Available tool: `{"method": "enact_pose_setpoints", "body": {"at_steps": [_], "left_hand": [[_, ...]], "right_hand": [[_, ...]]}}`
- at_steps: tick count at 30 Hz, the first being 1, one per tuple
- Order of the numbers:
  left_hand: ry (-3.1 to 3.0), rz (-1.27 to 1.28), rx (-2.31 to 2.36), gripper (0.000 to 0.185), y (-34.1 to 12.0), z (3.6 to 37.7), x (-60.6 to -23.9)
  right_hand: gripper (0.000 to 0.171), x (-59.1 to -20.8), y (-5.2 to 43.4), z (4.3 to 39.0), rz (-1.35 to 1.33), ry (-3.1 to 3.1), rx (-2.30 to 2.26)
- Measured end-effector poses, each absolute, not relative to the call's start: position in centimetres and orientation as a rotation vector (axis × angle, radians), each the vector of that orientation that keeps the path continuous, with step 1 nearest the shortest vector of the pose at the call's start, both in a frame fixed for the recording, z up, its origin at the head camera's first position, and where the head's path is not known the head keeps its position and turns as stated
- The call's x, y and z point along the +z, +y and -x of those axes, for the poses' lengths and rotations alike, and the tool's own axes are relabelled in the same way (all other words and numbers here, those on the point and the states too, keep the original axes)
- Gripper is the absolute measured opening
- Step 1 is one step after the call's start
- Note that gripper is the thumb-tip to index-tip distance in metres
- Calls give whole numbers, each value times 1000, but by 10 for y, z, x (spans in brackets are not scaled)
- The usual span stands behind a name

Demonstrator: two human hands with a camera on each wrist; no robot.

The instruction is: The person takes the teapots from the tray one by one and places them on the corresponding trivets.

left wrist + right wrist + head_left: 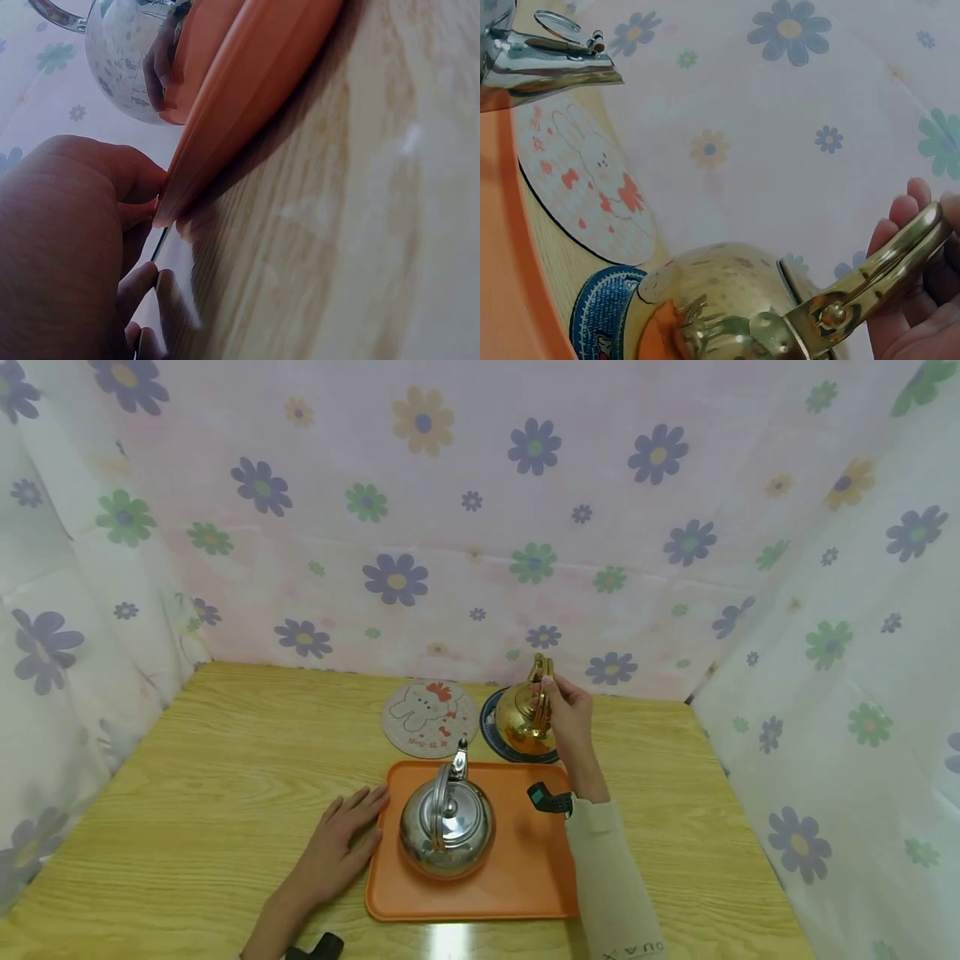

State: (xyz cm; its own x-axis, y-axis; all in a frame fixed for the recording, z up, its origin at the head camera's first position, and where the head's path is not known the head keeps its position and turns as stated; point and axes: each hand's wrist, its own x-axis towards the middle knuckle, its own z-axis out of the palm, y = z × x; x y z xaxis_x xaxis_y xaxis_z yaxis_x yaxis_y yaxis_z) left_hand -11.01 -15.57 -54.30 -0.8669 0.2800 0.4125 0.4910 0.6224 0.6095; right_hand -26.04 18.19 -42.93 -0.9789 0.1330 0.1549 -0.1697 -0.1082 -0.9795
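A gold kettle (517,720) sits over a dark blue round mat (491,735) at the back of the table. My right hand (572,714) grips its raised handle; the right wrist view shows the fingers curled round the gold handle (881,274). A silver kettle (447,831) stands on the left half of an orange tray (525,885), its spout pointing away from me. At the tray's left edge rests my left hand (337,839), palm down with the fingers extended. In the left wrist view its fingertips touch the tray's rim (195,135).
A pale round mat (429,720) with a rabbit drawing lies behind the tray, left of the blue mat. The wood-grain table (247,760) is enclosed by flowered curtains (465,518) at the back and both sides. Dark bands are on both wrists.
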Motion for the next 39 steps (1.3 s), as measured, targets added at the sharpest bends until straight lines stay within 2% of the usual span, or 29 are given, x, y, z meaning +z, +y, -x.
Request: {"method": "enact_pose_setpoints", "body": {"at_steps": [10,39], "left_hand": [[-2582,615,-1119,47,-154,110,-540],[-2604,611,-1121,48,-157,111,-544]], "right_hand": [[37,-423,182,254,-36,-2009,2196],[37,-438,178,220,49,-1922,2059]]}}
